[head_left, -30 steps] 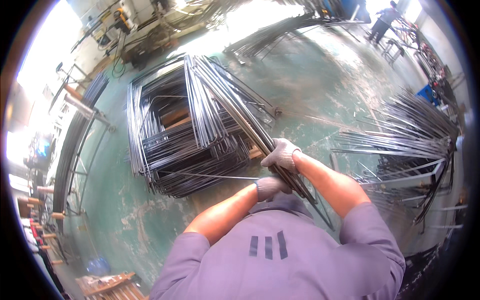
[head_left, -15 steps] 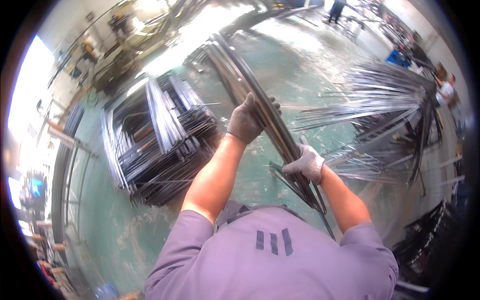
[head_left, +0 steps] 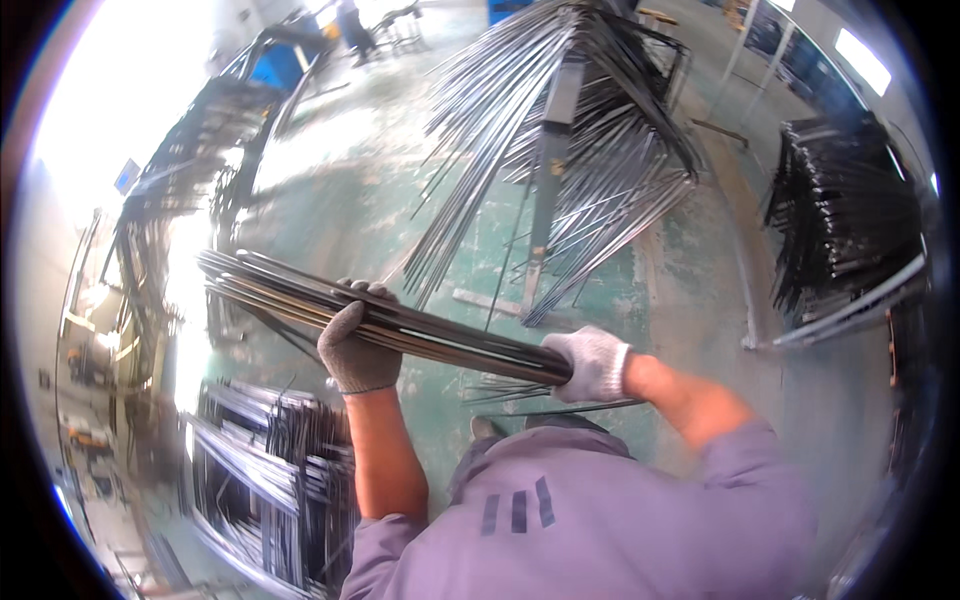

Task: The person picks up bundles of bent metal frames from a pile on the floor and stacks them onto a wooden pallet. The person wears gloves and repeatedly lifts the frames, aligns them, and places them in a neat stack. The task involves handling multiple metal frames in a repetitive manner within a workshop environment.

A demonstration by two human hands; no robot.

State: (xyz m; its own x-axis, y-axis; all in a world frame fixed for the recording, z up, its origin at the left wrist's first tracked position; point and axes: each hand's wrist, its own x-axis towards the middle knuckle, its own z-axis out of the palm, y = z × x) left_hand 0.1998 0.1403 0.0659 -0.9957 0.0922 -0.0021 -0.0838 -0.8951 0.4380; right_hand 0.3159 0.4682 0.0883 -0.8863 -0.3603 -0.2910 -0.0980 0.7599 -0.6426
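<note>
A long bundle of dark metal rods (head_left: 450, 340) lies across in front of me, held up off the floor in both hands. My left hand (head_left: 362, 345), in a grey knit glove, is wrapped round its middle from below, thumb on the near side. Closer to the right end, my right hand (head_left: 590, 363), in a pale glove, grips the rods with its fingers closed. The left end of the bundle fans slightly and reaches over toward the bright side of the floor. A few thinner rods hang below it near my right hand.
Ahead, a big fanned pile of metal strips (head_left: 500, 120) leans on a frame with a grey upright post (head_left: 550, 180). A stack of metal bars (head_left: 270, 480) stands at the near left. Another dark stack (head_left: 845, 210) is at the right, and a person (head_left: 353, 30) stands far off.
My view has turned right, so the fanned pile is now ahead and the left stack sits nearer. The bundle has swung from steep to nearly level, still in both hands.
</note>
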